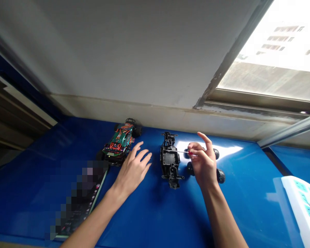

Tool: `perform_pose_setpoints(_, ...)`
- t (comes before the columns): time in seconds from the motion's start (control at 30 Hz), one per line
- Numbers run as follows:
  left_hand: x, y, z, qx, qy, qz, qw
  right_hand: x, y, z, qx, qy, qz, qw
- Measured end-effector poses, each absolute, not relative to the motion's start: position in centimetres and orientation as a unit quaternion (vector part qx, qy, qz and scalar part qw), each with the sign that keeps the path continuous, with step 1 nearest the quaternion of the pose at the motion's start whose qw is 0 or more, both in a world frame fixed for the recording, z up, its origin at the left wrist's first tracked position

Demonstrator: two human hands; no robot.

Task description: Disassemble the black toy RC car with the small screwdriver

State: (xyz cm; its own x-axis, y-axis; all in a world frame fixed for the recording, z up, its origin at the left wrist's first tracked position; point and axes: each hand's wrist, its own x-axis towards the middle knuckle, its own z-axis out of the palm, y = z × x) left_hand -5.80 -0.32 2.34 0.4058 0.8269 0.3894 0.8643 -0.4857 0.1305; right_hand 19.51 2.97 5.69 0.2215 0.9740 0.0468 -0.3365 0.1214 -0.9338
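Note:
A bare black toy-car chassis lies on the blue table, without wheels. My right hand is just right of it, pinching a thin screwdriver with a red handle; its metal shaft points left onto the chassis. My left hand hovers open, fingers spread, between the chassis and a complete green and orange toy car at its left. Several loose black wheels lie behind and beside my right hand.
A grey wall runs along the table's back edge, with a window at the upper right. A white power strip lies at the far right. A dark flat object, partly pixelated, sits at the lower left.

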Motion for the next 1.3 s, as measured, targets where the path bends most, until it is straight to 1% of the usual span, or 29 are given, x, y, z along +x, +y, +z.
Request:
perform_pose_setpoints(0.27, -5.6, -0.3, 2.3, -0.831, -0.506, -0.228, 0.035, 19.6, 3.0, 5.6, -0.427, -0.366, 0.508, 0.652)
perform_pose_setpoints(0.63, -6.0, 0.0, 2.6, -0.844, -0.499, -0.197, 0.017, 19.5, 3.0, 5.8, -0.427, -0.364, 0.509, 0.653)
perform_pose_setpoints(0.93, -5.7, -0.2, 2.8, -0.833, -0.488, -0.26, 0.021, 19.5, 3.0, 5.8, -0.431, -0.37, 0.502, 0.652)
perform_pose_setpoints(1.0, -5.1, -0.3, 3.2, -0.821, -0.483, -0.305, 0.002, 19.7, 3.0, 5.6, -0.43, -0.381, 0.502, 0.646)
perform_pose_setpoints(1.07, -4.3, -0.4, 3.7, -0.799, -0.485, -0.354, -0.037, 19.8, 3.1, 5.3, -0.429, -0.385, 0.505, 0.642)
perform_pose_setpoints(1.13, -3.3, -0.5, 4.4, -0.79, -0.48, -0.37, -0.088, 19.9, 3.1, 5.1, -0.427, -0.384, 0.506, 0.644)
perform_pose_setpoints(1.3, -1.3, -0.7, 6.2, -0.824, -0.461, -0.275, -0.183, 20.0, 3.3, 4.9, -0.423, -0.385, 0.487, 0.66)
